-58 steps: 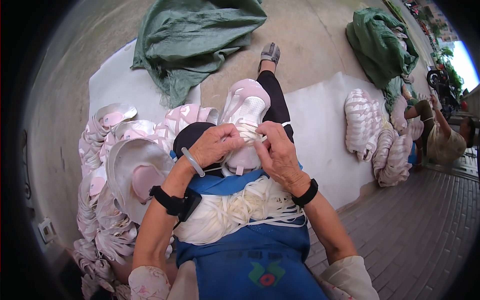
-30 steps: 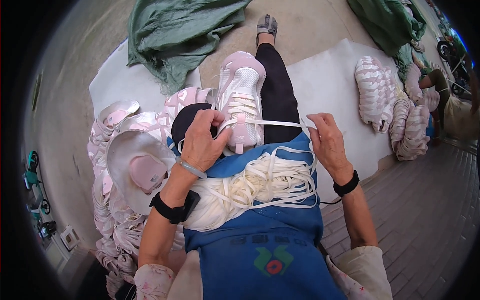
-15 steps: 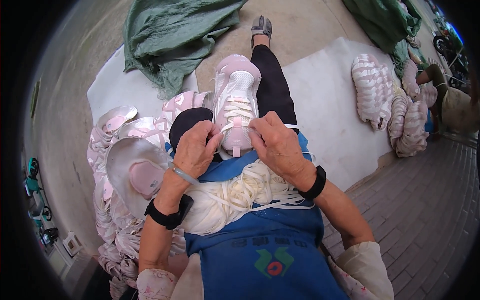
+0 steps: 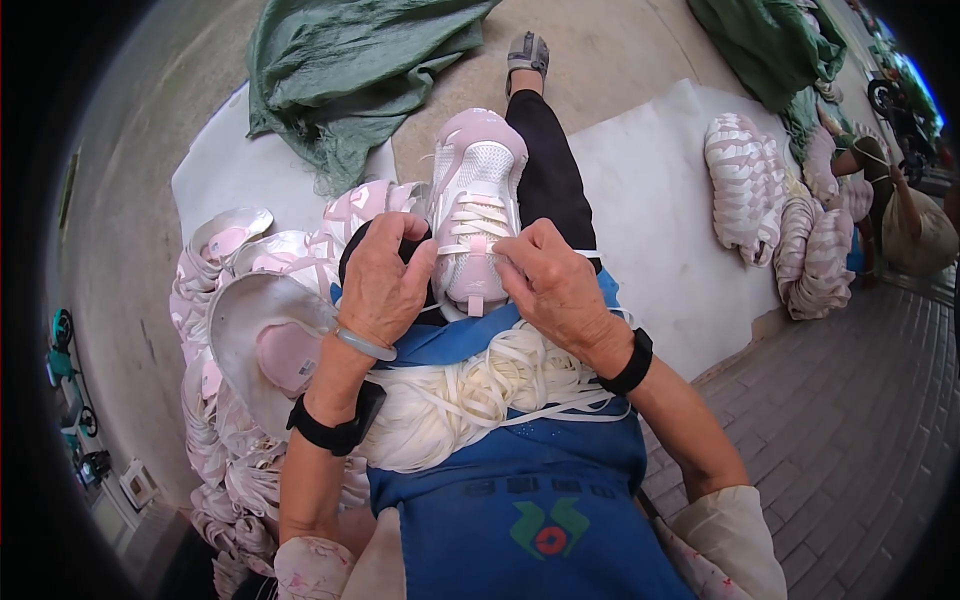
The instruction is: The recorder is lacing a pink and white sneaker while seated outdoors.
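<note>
A pink and white sneaker upper (image 4: 478,165) lies over my lap, toe pointing away and pull tab toward me. Cream shoelace (image 4: 478,213) crosses its tongue in several rows. My left hand (image 4: 388,285) is at the left of the collar, thumb and forefinger curled at a lace end drawn out sideways. On the right side, my right hand (image 4: 555,285) is closed, its bent fingertips pinching the lace at the eyelet edge. Below both hands, a loose heap of cream laces (image 4: 480,390) rests on my blue apron (image 4: 530,490).
Many pink and white shoe uppers (image 4: 285,350) are piled at my left. Bundled uppers (image 4: 745,185) sit on a white sheet (image 4: 660,200) at right, near another person (image 4: 915,225). Green cloths (image 4: 350,80) lie ahead. Grey paving (image 4: 840,420) runs along the right.
My left hand has shifted slightly left and away from the upper, its thumb and forefinger a little further apart. My right hand stays almost in place. The person at right has moved a little.
</note>
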